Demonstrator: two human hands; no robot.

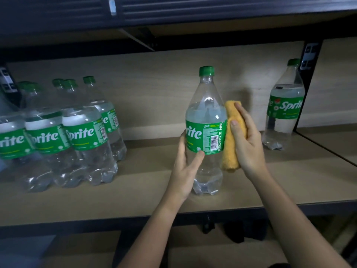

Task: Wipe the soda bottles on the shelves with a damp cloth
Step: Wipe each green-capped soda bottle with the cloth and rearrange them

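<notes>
- The left hand grips the lower body of an upright Sprite bottle, thumb curled across the front just under the green label, fingers round the far side.
- The bottle stands between the two hands on the wooden shelf; its base rests on the board and its green cap is on.
- The right hand holds a folded yellow cloth, fingers curled over it, and presses it against the bottle's right side at label height.
- The cloth runs from just above the label down past its lower edge, touching the plastic.
- Well to the left of the left hand, a cluster of Sprite bottles stands packed close together on the same shelf, labels facing forward.
- To the right of the right hand and further back, a lone bottle stands upright near the dark shelf post.
- Above both hands runs the underside of the upper shelf, dark and ribbed.
</notes>
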